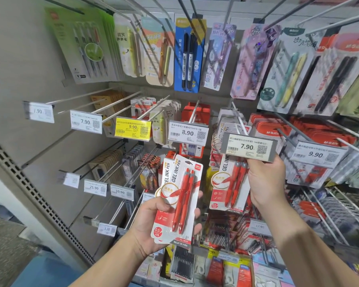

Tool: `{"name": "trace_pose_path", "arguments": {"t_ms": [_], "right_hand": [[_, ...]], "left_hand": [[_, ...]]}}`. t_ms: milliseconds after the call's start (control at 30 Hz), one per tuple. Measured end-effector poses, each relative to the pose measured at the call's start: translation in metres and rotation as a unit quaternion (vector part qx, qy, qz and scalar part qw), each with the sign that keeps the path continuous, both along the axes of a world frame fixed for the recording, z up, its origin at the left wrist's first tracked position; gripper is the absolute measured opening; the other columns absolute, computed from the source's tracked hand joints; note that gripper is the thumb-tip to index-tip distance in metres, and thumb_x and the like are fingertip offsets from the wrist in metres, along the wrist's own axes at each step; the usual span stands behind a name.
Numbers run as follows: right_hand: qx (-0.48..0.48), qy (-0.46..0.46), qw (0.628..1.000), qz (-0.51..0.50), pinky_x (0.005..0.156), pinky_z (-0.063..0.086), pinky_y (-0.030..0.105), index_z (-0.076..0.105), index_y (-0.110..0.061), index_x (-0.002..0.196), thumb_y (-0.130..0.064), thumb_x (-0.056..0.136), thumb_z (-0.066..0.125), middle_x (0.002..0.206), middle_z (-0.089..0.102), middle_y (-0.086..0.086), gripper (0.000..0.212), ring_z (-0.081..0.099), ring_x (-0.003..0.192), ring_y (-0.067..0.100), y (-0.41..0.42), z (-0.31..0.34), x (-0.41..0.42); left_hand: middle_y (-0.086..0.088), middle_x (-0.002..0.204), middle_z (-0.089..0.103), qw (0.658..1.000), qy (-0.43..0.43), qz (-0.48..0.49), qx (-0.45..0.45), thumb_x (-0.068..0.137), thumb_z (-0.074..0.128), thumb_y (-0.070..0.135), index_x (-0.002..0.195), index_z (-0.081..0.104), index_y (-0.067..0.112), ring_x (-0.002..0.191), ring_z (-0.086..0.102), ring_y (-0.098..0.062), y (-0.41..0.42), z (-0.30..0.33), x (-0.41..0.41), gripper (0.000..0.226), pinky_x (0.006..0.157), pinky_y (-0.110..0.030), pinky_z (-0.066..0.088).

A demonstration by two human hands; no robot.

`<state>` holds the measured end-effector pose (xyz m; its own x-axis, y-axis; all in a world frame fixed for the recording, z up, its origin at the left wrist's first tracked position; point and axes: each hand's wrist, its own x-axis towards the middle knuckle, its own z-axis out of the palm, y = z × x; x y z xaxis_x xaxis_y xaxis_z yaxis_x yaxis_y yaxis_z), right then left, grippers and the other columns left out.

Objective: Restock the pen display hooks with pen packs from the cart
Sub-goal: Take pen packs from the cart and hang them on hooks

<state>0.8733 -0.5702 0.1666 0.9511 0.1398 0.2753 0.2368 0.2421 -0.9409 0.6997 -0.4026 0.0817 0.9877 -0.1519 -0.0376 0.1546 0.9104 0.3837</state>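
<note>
Head view: left hand (153, 222) clasps upright red gel pen packs (177, 200) down-left of the 7.90 price tag (249, 147), whose hook's hanging pack (229, 183) the nearer right hand (266, 179) pinches

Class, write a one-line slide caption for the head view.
Left hand holds red gel pen packs; right hand grips a pack under the 7.90 tag.

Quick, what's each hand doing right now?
Left hand: holding a stack of red gel pen packs.
Right hand: gripping a hanging red gel pen pack under the 7.90 price tag.
</note>
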Motion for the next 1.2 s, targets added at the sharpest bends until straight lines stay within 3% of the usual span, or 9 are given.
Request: {"name": "trace_pose_path", "arguments": {"t_ms": [200, 433, 533, 633, 800, 900, 1000, 1100, 1200], "right_hand": [[0.024, 0.028, 0.999, -0.001, 0.076, 0.056, 0.025, 0.073, -0.018, 0.096, -0.003, 0.092, 0.074, 0.092, 0.079, -0.013, 0.016, 0.074, 0.091, 0.004, 0.001, 0.002, 0.003], [0.018, 0.104, 0.994, 0.031, 0.082, 0.060, 0.034, 0.072, -0.013, 0.113, 0.002, 0.097, 0.063, 0.108, 0.078, 0.002, 0.024, 0.075, 0.102, 0.016, 0.005, 0.001, 0.019], [0.008, 0.082, 0.996, 0.022, 0.079, 0.058, 0.030, 0.072, -0.017, 0.101, 0.004, 0.098, 0.060, 0.098, 0.078, -0.005, 0.025, 0.073, 0.092, 0.006, 0.008, 0.002, 0.022], [-0.044, 0.066, 0.996, 0.028, 0.089, 0.054, 0.032, 0.072, -0.028, 0.098, -0.007, 0.101, 0.063, 0.098, 0.077, -0.016, 0.023, 0.069, 0.095, 0.002, 0.008, -0.003, 0.024], [-0.122, 0.077, 0.988, 0.063, 0.102, 0.055, 0.045, 0.067, -0.038, 0.125, -0.023, 0.102, 0.064, 0.116, 0.075, -0.017, 0.028, 0.071, 0.108, 0.011, -0.002, -0.021, 0.020], [-0.132, 0.069, 0.988, 0.050, 0.096, 0.059, 0.047, 0.065, -0.030, 0.134, -0.015, 0.103, 0.060, 0.119, 0.075, -0.011, 0.035, 0.073, 0.104, 0.013, -0.003, -0.025, 0.024], [-0.116, 0.116, 0.986, 0.023, 0.103, 0.054, 0.045, 0.067, -0.028, 0.122, -0.004, 0.100, 0.058, 0.120, 0.074, -0.006, 0.034, 0.069, 0.112, 0.017, -0.001, -0.026, 0.033], [-0.090, 0.137, 0.986, 0.019, 0.086, 0.049, 0.019, 0.061, -0.027, 0.111, 0.004, 0.100, 0.056, 0.114, 0.068, -0.009, 0.033, 0.061, 0.108, 0.009, -0.001, -0.021, 0.038], [-0.128, 0.106, 0.986, 0.025, 0.069, 0.051, 0.020, 0.065, -0.024, 0.098, 0.010, 0.098, 0.050, 0.090, 0.071, -0.017, 0.037, 0.061, 0.091, 0.015, -0.001, -0.014, 0.045]], "left_hand": [[-0.020, 0.132, 0.065, 1.000, -0.002, 0.008, 0.009, 0.074, 0.043, 0.007, 0.136, 0.062, 0.000, 0.113, 0.056, -0.037, -0.001, 0.001, 0.001, 0.065, 0.108, -0.059, 0.040], [-0.021, 0.132, 0.066, 1.000, -0.005, 0.006, 0.027, 0.075, 0.044, 0.007, 0.136, 0.062, -0.002, 0.112, 0.062, -0.037, -0.002, 0.003, 0.004, 0.064, 0.108, -0.059, 0.040], [-0.021, 0.133, 0.065, 0.999, -0.004, 0.010, 0.041, 0.076, 0.047, 0.007, 0.139, 0.060, -0.001, 0.114, 0.060, -0.036, -0.003, 0.004, 0.005, 0.064, 0.111, -0.058, 0.037], [-0.022, 0.133, 0.064, 0.999, 0.002, 0.022, 0.042, 0.074, 0.051, 0.006, 0.139, 0.059, -0.002, 0.113, 0.061, -0.038, -0.004, 0.004, 0.007, 0.066, 0.110, -0.059, 0.038], [-0.022, 0.139, 0.061, 0.998, 0.009, 0.031, 0.046, 0.077, 0.042, 0.007, 0.140, 0.058, -0.001, 0.115, 0.061, -0.039, -0.005, 0.005, 0.010, 0.065, 0.111, -0.061, 0.037], [-0.021, 0.141, 0.061, 0.998, 0.005, 0.026, 0.053, 0.081, 0.042, 0.007, 0.143, 0.055, -0.001, 0.121, 0.062, -0.037, -0.007, 0.006, 0.010, 0.064, 0.114, -0.058, 0.036], [-0.022, 0.140, 0.061, 0.998, 0.013, 0.025, 0.055, 0.078, 0.043, 0.006, 0.142, 0.056, 0.000, 0.118, 0.060, -0.040, -0.007, 0.005, 0.014, 0.066, 0.116, -0.061, 0.030], [-0.025, 0.140, 0.059, 0.999, 0.008, 0.032, 0.041, 0.072, 0.051, 0.003, 0.142, 0.056, -0.001, 0.115, 0.062, -0.043, -0.010, 0.006, 0.019, 0.070, 0.112, -0.062, 0.035], [-0.024, 0.138, 0.061, 0.998, 0.014, 0.028, 0.047, 0.069, 0.055, 0.002, 0.140, 0.058, -0.002, 0.112, 0.065, -0.043, -0.016, 0.012, 0.020, 0.071, 0.109, -0.061, 0.038]]}}
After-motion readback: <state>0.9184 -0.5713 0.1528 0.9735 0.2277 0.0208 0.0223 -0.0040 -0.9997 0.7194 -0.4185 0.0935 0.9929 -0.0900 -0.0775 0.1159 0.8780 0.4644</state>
